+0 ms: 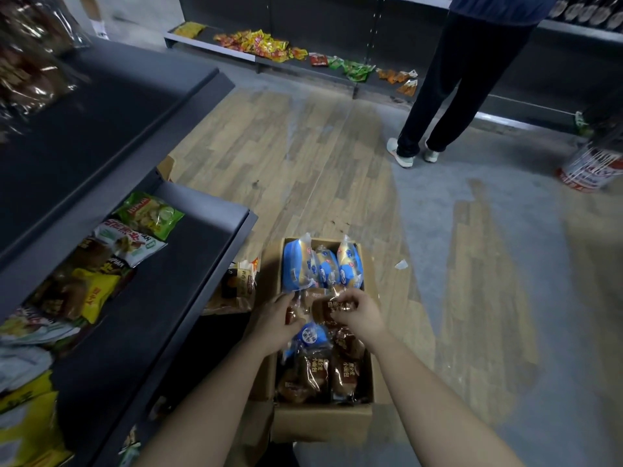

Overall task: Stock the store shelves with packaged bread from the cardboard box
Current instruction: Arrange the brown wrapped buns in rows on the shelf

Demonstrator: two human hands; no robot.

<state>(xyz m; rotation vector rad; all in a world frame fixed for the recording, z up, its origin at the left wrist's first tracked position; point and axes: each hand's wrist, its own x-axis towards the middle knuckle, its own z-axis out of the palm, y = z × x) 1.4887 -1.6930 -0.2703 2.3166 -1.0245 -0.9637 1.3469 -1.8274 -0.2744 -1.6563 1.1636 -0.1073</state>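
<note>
An open cardboard box (322, 421) stands on the floor below me, full of packaged bread. Blue-and-white bread packs (322, 266) fill its far end and brown bread packs (313, 375) its near end. Both hands are inside the box. My right hand (357, 310) grips a brown bread pack (325, 311) in the middle of the box. My left hand (276, 320) has its fingers curled on the left side of the same heap of packs; which pack it holds is hard to tell. The dark store shelves (188, 264) rise to my left.
The left shelves carry snack bags (148, 214) in green, white and yellow. A loose bread pack (239, 284) lies beside the box's left wall. Another person (448, 96) stands at the far shelf (303, 67) with scattered packets. A red-and-white bucket (590, 168) sits at right.
</note>
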